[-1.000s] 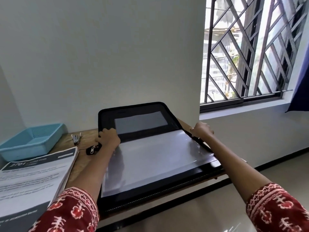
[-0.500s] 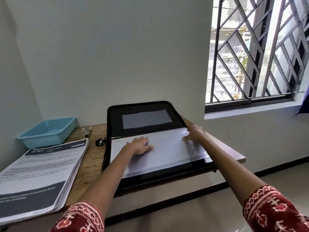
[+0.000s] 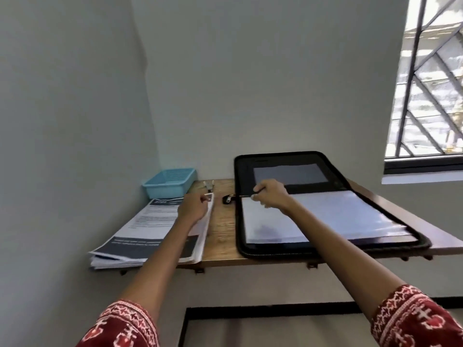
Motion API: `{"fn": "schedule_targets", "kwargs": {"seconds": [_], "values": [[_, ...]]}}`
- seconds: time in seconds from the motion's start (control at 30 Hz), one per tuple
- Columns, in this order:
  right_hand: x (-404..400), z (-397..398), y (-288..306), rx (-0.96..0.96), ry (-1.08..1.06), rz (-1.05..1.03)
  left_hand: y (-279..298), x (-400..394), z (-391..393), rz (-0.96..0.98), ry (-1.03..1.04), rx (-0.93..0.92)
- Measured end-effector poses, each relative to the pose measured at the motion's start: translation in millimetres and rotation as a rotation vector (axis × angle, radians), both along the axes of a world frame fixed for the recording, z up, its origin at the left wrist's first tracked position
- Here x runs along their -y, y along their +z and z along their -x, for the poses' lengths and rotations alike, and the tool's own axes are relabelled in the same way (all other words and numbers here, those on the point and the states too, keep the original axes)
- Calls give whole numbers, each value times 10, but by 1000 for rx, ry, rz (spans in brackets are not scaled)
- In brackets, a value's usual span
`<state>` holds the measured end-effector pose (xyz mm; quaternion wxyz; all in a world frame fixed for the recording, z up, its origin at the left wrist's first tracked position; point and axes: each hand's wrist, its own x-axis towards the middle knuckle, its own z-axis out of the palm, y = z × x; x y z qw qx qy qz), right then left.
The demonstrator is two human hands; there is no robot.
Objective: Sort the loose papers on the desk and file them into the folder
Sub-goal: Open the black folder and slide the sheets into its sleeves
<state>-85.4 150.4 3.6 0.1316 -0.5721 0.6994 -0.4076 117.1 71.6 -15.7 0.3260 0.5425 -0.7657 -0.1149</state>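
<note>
A stack of loose printed papers (image 3: 150,229) lies on the left of the wooden desk (image 3: 223,229). My left hand (image 3: 194,207) is over the stack's far right corner with its fingers curled; whether it grips a sheet is hidden. The black zip folder (image 3: 333,249) lies open on the right, its lid leaning against the wall. Clear plastic sleeves (image 3: 325,216) fill its lower half. My right hand (image 3: 271,196) is at the sleeves' far left corner and pinches the top sleeve's edge by the spine.
A light blue plastic basket (image 3: 169,182) stands in the back left corner. A small metal stapler or clip (image 3: 208,185) lies behind the papers. The zipper pull (image 3: 228,199) lies on the desk between stack and folder. A barred window (image 3: 431,78) is at the right.
The view swung left. My left hand left the folder's sleeves and moved left to the paper stack. My right hand crossed from the folder's right side to the sleeves' far left corner.
</note>
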Motion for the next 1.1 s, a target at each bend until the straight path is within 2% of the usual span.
{"fn": "schedule_targets", "kwargs": {"seconds": [0.1, 0.23, 0.47, 0.6, 0.7, 0.83, 1.0, 1.1], "values": [[212, -511, -69, 50, 99, 3, -24, 78, -601, 2, 239, 42], [542, -937, -201, -139, 99, 26, -28, 238, -1137, -99, 347, 105], [1073, -1344, -76, -375, 270, 29, 63, 613, -1357, -248, 268, 97], [1409, -1477, -71, -444, 299, -84, 22, 825, -1362, -346, 195, 64], [1582, -1546, -111, -547, 385, -252, -18, 1009, -1368, -390, 127, -39], [1714, -1555, -139, -623, 457, -391, -68, 1225, -1363, -330, 90, -129], [1741, -1552, -70, -647, 471, -456, -157, 1352, -1372, -115, 159, -295], [1755, -1566, -61, -642, 470, -466, -170, 1386, -1326, -85, 153, -240]]}}
